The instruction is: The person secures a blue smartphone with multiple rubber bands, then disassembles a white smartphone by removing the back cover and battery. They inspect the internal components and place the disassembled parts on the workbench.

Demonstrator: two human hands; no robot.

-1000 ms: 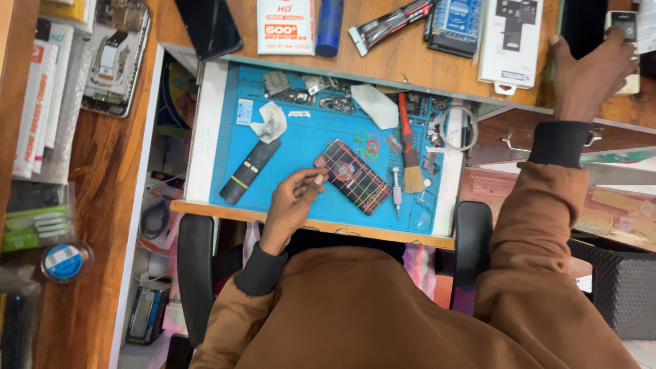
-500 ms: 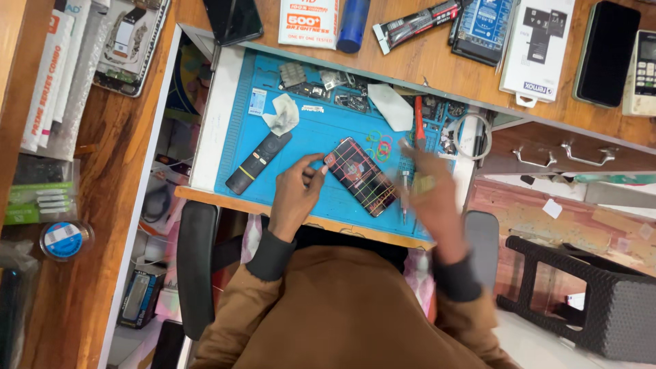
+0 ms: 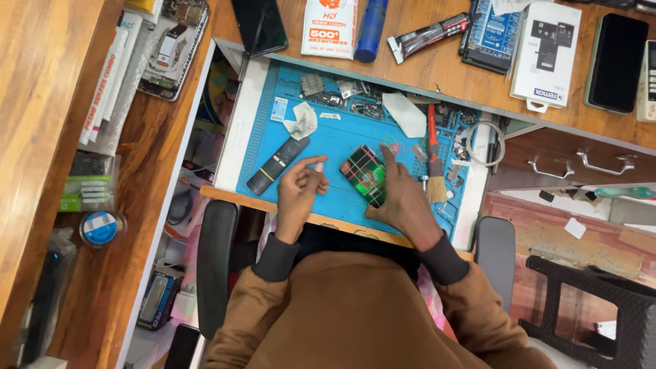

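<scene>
An opened phone, its green and red insides showing, lies tilted on the blue work mat. My right hand rests over the phone's right edge and holds it, index finger stretched along its top side. My left hand hovers just left of the phone without touching it. Its index finger is extended, the others are loosely curled, and nothing shows in it. A black remote-shaped device lies on the mat left of that hand.
A crumpled white tissue, small metal parts, a red-handled tool, a brush and a cable coil sit on the mat. Phones, boxes, a blue tube and tape lie on the wooden desk. A black stool stands right.
My right hand came down from the far right of the desk onto the phone. My left hand drew back leftward off the phone. The view zoomed closer.
</scene>
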